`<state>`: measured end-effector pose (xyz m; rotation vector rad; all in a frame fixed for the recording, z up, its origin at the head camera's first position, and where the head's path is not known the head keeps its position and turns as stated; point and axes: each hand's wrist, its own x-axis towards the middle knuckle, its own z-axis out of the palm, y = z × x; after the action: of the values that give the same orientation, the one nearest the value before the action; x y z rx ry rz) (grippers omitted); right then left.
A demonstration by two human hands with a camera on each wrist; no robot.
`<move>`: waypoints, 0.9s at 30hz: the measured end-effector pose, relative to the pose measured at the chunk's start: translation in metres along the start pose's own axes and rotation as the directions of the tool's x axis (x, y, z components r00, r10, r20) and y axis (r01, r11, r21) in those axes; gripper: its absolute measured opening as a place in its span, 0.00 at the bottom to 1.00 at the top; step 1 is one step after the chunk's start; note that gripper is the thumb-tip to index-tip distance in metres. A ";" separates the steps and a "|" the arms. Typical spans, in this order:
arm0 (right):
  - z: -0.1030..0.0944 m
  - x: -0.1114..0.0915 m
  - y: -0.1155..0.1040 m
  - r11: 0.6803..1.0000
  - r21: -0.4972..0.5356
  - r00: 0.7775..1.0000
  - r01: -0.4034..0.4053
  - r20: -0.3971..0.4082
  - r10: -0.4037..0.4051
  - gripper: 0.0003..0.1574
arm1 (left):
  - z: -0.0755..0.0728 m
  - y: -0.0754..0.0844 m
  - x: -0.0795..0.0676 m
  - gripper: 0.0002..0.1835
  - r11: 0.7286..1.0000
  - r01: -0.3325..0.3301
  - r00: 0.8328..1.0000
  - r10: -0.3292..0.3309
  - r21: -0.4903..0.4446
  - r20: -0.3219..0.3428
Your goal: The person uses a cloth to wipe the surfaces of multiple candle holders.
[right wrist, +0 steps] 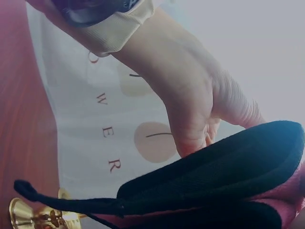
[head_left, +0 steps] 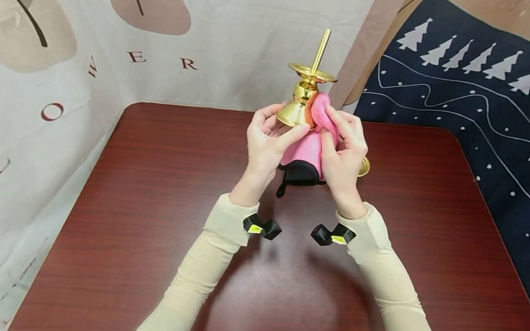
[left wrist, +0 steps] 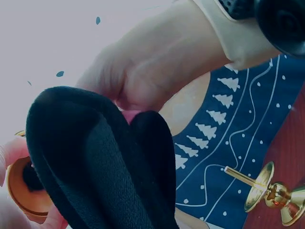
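Note:
My left hand [head_left: 267, 139] grips a shiny gold candlestick [head_left: 307, 88] by its flared base, thumb at the rim. The candlestick is held above the table, tilted slightly, its thin tube pointing up. A pink cloth [head_left: 304, 150] with a black edge and a small loop is pinched between the thumb and fingers of my right hand [head_left: 347, 148]. Part of it presses against the candlestick's right side. In the left wrist view, black trim [left wrist: 109, 162] covers much of the held base [left wrist: 31, 186]. A second gold candlestick [left wrist: 276, 193] stands upright on the table there.
The second candlestick's base edge [head_left: 364, 167] peeks out beside my right hand in the head view. Around the dark red wooden table [head_left: 148, 218] hang a pale printed curtain [head_left: 237, 44] and a navy cloth [head_left: 492, 126] with white trees.

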<state>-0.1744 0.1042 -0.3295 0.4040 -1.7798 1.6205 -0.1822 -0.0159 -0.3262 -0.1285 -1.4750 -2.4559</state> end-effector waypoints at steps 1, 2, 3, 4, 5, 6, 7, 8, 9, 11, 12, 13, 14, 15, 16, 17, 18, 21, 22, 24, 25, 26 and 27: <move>0.000 -0.001 0.000 1.000 -0.011 1.000 0.008 0.011 -0.008 0.18 | 0.000 -0.001 0.000 0.26 1.000 -0.022 1.000 0.022 -0.001 -0.007; -0.001 -0.002 0.001 0.999 -0.028 0.999 0.021 0.026 -0.021 0.18 | 0.000 -0.001 0.000 0.26 0.999 -0.037 0.999 0.037 -0.008 -0.016; -0.002 -0.002 0.001 0.999 -0.042 0.999 0.034 0.043 -0.032 0.18 | 0.000 -0.002 0.001 0.27 0.999 -0.049 0.999 0.049 -0.019 -0.024; -0.003 -0.003 0.001 0.997 -0.057 0.997 0.048 0.063 -0.045 0.18 | -0.001 -0.002 0.001 0.28 0.998 -0.059 0.998 0.058 -0.029 -0.032; -0.004 -0.004 0.001 0.995 -0.073 0.995 0.063 0.086 -0.057 0.18 | -0.001 -0.003 0.001 0.29 0.997 -0.065 0.997 0.063 -0.039 -0.038; -0.005 -0.005 0.001 0.993 -0.089 0.991 0.080 0.110 -0.070 0.18 | -0.002 -0.003 0.002 0.29 0.997 -0.067 0.997 0.065 -0.046 -0.045; -0.007 -0.006 0.001 0.990 -0.101 0.988 0.096 0.132 -0.082 0.18 | -0.003 -0.003 0.002 0.29 0.997 -0.064 0.997 0.061 -0.054 -0.051; -0.009 -0.007 0.001 0.987 -0.114 0.984 0.110 0.149 -0.092 0.19 | -0.004 -0.004 0.002 0.29 0.997 -0.057 0.997 0.054 -0.060 -0.058; -0.010 -0.007 0.000 0.985 -0.125 0.982 0.120 0.158 -0.100 0.19 | -0.004 -0.004 0.003 0.29 0.997 -0.049 0.997 0.045 -0.062 -0.063; -0.013 -0.007 -0.001 0.980 -0.143 0.981 0.140 0.151 -0.118 0.20 | -0.006 -0.005 0.003 0.28 0.997 -0.035 0.997 0.030 -0.065 -0.075; -0.014 -0.006 -0.002 0.978 -0.149 0.983 0.146 0.133 -0.126 0.20 | -0.006 -0.005 0.003 0.28 0.998 -0.027 0.997 0.021 -0.065 -0.080; -0.015 -0.005 -0.003 0.977 -0.153 0.986 0.146 0.106 -0.131 0.20 | -0.007 -0.006 0.002 0.27 0.998 -0.018 0.997 0.012 -0.064 -0.082; -0.015 -0.004 -0.005 0.977 -0.153 0.988 0.146 0.073 -0.136 0.20 | -0.007 -0.006 0.002 0.27 0.998 -0.010 0.997 0.005 -0.062 -0.083; -0.014 -0.002 -0.006 0.977 -0.153 0.989 0.146 0.039 -0.141 0.19 | -0.007 -0.007 0.001 0.27 0.998 -0.003 0.997 -0.002 -0.056 -0.081; -0.014 -0.001 -0.007 0.978 -0.152 0.989 0.146 0.008 -0.146 0.19 | -0.007 -0.007 0.001 0.27 0.999 0.001 0.997 -0.005 -0.049 -0.079; -0.013 0.001 -0.008 0.978 -0.151 0.988 0.146 -0.018 -0.151 0.18 | -0.006 -0.008 0.000 0.27 0.999 0.003 0.997 -0.007 -0.042 -0.075; -0.011 0.002 -0.009 0.976 -0.160 0.987 0.150 -0.034 -0.157 0.18 | -0.006 -0.009 -0.002 0.27 0.999 0.004 0.997 -0.006 -0.036 -0.072; -0.008 0.004 -0.010 0.965 -0.201 0.984 0.169 -0.020 -0.177 0.19 | -0.004 -0.011 -0.005 0.27 1.000 -0.011 0.998 0.010 -0.024 -0.056; -0.008 0.004 -0.010 0.960 -0.217 0.983 0.178 0.004 -0.182 0.20 | -0.004 -0.012 -0.006 0.28 0.999 -0.021 0.998 0.020 -0.029 -0.054; -0.009 0.004 -0.008 0.951 -0.233 0.978 0.204 0.085 -0.189 0.21 | -0.004 -0.014 -0.007 0.27 0.998 -0.042 0.998 0.040 -0.039 -0.057; -0.010 0.004 -0.008 0.948 -0.236 0.973 0.214 0.135 -0.186 0.22 | -0.004 -0.014 -0.007 0.27 0.998 -0.053 0.997 0.050 -0.046 -0.063; -0.012 0.004 -0.007 0.947 -0.234 0.966 0.220 0.186 -0.178 0.22 | -0.004 -0.015 -0.007 0.27 0.996 -0.062 0.996 0.058 -0.059 -0.072; -0.015 0.004 -0.007 0.948 -0.229 0.957 0.221 0.236 -0.166 0.22 | -0.005 -0.016 -0.007 0.26 0.995 -0.068 0.994 0.061 -0.071 -0.086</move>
<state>-0.1690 0.1185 -0.3217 0.6320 -2.0074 1.2314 -0.1799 -0.0122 -0.3436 -0.0859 -1.3259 -2.4340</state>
